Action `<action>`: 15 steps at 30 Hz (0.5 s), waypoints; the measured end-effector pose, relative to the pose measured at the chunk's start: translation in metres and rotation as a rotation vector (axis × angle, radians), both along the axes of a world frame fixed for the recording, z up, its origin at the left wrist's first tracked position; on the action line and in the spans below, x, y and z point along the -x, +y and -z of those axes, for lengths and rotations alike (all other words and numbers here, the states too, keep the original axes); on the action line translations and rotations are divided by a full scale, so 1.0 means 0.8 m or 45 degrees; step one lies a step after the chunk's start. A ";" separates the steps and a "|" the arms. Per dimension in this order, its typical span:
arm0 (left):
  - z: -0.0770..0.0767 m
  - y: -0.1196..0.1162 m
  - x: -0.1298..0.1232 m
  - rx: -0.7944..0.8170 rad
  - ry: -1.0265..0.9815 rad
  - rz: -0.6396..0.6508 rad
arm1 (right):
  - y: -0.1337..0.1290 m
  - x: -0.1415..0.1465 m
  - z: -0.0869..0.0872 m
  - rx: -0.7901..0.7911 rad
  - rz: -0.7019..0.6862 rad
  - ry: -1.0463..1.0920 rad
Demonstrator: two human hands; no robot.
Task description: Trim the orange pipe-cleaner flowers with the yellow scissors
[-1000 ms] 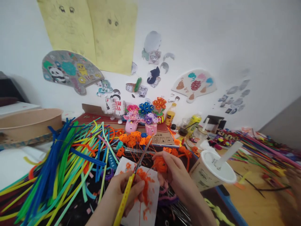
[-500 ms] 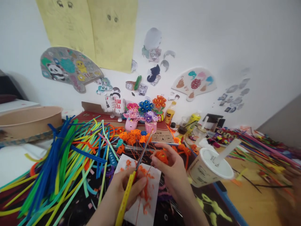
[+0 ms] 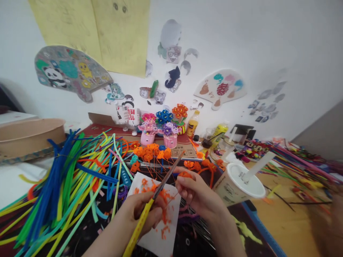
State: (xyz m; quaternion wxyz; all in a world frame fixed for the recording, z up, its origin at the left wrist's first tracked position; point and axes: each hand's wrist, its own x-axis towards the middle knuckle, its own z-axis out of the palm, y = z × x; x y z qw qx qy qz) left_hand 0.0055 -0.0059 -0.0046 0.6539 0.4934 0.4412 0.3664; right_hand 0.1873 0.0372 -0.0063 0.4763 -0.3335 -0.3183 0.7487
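Orange flower (image 3: 184, 174): fuzzy and rounded, it is pinched in the right hand (image 3: 200, 196); the curled fingers cover much of it, above the right edge of the paper.
Yellow-handled tool (image 3: 140, 223): smooth, long handle with thin metal end, slanting up between the hands; its lower end is cut off by the frame.
Left hand (image 3: 147, 214): closed around this tool; some fingertips are hidden behind it.
White paper (image 3: 158, 244): flat sheet under the hands, with orange fluff (image 3: 164, 228) scattered on it.
Coloured stems (image 3: 60, 185): soft, fuzzy strips, blue, green and yellow, lying in a loose heap at the left.
Lidded cup (image 3: 238, 187): round, pale, with a thick straw, near the right hand.
Right edge: a brownish shape is blurred; I cannot tell what it is.
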 end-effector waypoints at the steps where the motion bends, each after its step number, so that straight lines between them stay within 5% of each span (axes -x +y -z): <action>1: -0.003 -0.001 0.001 0.022 0.006 -0.006 | 0.000 0.000 0.000 0.014 0.013 0.025; 6: -0.002 -0.006 0.008 0.095 -0.090 -0.185 | -0.003 0.000 -0.007 0.161 0.035 0.180; 15: 0.023 0.003 0.016 0.165 -0.567 -0.196 | -0.004 0.002 -0.003 0.305 0.037 0.415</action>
